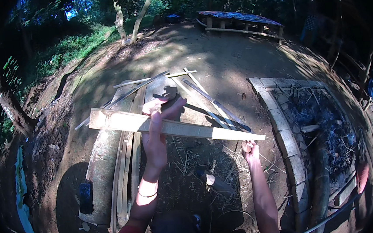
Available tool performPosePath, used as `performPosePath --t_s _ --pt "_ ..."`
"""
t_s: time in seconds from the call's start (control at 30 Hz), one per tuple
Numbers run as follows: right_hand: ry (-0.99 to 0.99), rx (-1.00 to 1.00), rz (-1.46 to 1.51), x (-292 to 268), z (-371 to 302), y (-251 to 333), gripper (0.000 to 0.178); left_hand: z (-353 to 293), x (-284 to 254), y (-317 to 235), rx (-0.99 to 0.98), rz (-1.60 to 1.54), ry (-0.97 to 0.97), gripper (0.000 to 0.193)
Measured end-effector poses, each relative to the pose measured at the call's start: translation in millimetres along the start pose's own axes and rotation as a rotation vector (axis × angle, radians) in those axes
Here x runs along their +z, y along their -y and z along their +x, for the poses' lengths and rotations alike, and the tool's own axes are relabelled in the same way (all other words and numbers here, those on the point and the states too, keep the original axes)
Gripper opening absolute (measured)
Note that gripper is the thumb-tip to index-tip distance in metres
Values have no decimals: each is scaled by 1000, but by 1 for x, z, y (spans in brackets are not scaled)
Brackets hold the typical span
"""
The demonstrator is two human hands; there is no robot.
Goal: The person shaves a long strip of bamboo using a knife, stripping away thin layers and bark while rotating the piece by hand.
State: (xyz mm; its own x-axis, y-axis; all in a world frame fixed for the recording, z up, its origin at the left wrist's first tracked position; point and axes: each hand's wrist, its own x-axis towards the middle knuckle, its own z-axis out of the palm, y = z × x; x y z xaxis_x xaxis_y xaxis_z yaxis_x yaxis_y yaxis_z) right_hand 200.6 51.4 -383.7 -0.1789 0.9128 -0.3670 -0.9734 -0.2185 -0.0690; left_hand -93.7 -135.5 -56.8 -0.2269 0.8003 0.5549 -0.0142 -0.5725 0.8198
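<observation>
My left hand (154,138) is closed around the middle of a long, flat split-bamboo strip (187,128), thumb across its near face. The strip is held raised, sloping down from its wide left end to a narrow, sunlit right end. Just below that narrow end, my right hand (252,151) is closed on a short brown piece of wood with a rounded end (246,147), which looks like a handle. Anything attached to it cannot be made out. Whether the right hand also touches the strip is unclear.
Thin strips (202,98) lie fanned out ahead; longer slats (123,178) rest beside a log (101,171) at left, with a dark object (86,198) on it. A block-edged fire pit (279,124) with ash and logs is at right. A low bamboo platform (240,20) stands far back.
</observation>
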Motion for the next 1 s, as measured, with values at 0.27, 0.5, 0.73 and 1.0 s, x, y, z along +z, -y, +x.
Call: performPosePath --t_s 0.27,0.5,0.73,1.0 --pt "-4 45 -341 6 -8 -32 21 65 48 -54 473 -249 -265 51" --pt "-203 228 -266 -27 -148 -45 44 110 121 -75 193 -566 -434 48" --pt "-303 -195 -848 52 -280 4 40 136 183 -52 172 -376 344 68" --pt "118 -533 -1421 221 -312 17 36 120 243 -55 228 -302 362 78"
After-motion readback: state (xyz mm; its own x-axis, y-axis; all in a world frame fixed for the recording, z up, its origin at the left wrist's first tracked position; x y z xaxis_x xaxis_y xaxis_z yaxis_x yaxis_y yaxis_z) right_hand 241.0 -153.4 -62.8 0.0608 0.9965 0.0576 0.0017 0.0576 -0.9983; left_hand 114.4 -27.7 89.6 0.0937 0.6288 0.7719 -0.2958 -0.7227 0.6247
